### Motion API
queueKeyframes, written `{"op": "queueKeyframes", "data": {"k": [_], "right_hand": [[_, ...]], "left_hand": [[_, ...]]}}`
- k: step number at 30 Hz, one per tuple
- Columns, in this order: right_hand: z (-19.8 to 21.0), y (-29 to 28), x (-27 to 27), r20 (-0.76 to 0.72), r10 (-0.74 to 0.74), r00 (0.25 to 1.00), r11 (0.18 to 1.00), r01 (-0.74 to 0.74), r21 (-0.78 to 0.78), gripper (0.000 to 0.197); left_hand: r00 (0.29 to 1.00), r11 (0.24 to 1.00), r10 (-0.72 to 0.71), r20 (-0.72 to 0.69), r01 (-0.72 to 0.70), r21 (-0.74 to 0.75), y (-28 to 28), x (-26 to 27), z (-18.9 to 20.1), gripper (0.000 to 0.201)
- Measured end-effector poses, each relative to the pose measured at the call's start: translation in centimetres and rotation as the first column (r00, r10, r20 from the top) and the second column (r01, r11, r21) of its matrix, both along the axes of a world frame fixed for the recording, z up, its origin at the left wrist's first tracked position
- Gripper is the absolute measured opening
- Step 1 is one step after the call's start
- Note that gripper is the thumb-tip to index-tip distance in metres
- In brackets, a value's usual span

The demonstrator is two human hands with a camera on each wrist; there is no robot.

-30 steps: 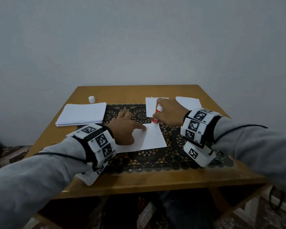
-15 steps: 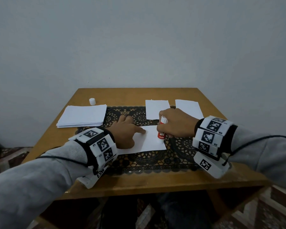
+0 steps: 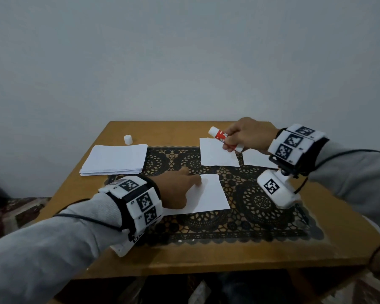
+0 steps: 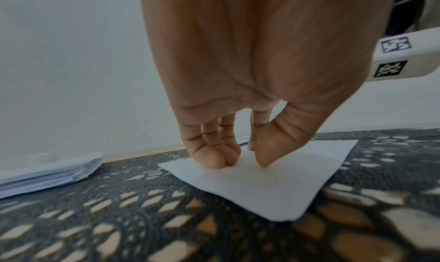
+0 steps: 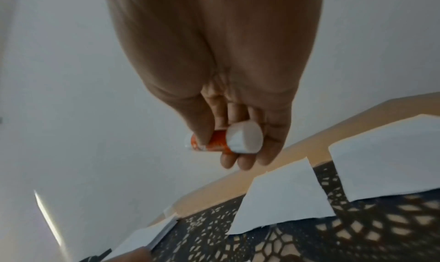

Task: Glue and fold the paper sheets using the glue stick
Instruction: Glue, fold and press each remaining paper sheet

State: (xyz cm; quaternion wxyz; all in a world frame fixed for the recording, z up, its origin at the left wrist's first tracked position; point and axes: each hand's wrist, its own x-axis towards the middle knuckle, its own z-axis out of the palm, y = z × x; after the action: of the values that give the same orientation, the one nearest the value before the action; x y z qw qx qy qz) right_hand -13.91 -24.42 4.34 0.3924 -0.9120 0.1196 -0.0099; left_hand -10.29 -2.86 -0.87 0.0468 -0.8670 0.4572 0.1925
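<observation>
A white paper sheet [image 3: 208,195] [image 4: 269,179] lies on the black lace mat [image 3: 250,207]. My left hand [image 3: 180,187] [image 4: 235,157] presses it flat with straight fingertips [image 4: 215,158] near its left edge. The right hand [image 3: 244,137] [image 5: 238,145] is raised over the back right of the table and grips a red and white glue stick [image 3: 224,138] [image 5: 238,140], held level above two folded sheets [image 3: 217,155] [image 5: 283,198]. The stick's glue end points left, away from the worked sheet.
A stack of white sheets [image 3: 115,160] [image 4: 47,174] sits at the back left of the wooden table [image 3: 206,257]. The small white glue cap [image 3: 128,139] stands behind it. A second folded sheet [image 3: 257,159] [image 5: 385,157] lies at the back right. A wall rises behind the table.
The right hand has lifted the glue stick off the sheet's right edge and carried it up and back over the folded sheets. The left hand still presses the sheet.
</observation>
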Motion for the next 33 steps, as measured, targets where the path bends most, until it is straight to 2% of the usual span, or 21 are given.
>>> {"op": "queueKeyframes", "data": {"k": [3,6,9,13,16,20,26,33], "right_hand": [[-1.5,0.6,3.1,0.043,-0.045,0.998,0.999,0.046,-0.013,0.012],[-2.9,1.3,6.4,0.117,-0.101,0.988,0.99,0.111,-0.086,0.023],[-3.6,1.8,9.4,0.16,-0.123,0.979,0.978,0.147,-0.146,0.025],[-4.2,2.3,12.2,0.184,-0.159,0.97,0.955,0.198,-0.219,0.036],[-4.6,2.7,13.8,0.144,-0.145,0.979,0.945,0.18,-0.274,0.039],[-5.2,2.9,15.1,0.092,-0.122,0.988,0.922,0.147,-0.357,0.043],[-5.3,2.5,15.7,0.087,-0.125,0.988,0.922,0.148,-0.357,0.044],[-4.8,2.0,14.3,0.037,-0.129,0.991,0.925,0.134,-0.356,0.061]], "left_hand": [[1.0,1.0,-0.022,-0.009,0.022,0.01,0.0,0.2,0.0,0.061],[0.999,0.999,-0.043,-0.031,0.044,0.017,0.0,0.6,-0.1,0.064],[0.997,0.997,-0.064,-0.045,0.065,0.03,0.0,0.6,-0.1,0.065],[0.995,0.997,-0.079,-0.057,0.079,0.011,0.1,1.0,-0.4,0.065],[0.994,0.996,-0.089,-0.061,0.09,0.009,0.1,1.2,-0.5,0.065],[0.992,0.995,-0.095,-0.085,0.097,0.009,0.2,1.4,-0.5,0.066],[0.99,0.995,-0.104,-0.093,0.104,-0.002,0.1,1.7,-0.7,0.067],[0.993,0.995,-0.101,-0.066,0.102,0.001,0.1,1.5,-0.7,0.066]]}}
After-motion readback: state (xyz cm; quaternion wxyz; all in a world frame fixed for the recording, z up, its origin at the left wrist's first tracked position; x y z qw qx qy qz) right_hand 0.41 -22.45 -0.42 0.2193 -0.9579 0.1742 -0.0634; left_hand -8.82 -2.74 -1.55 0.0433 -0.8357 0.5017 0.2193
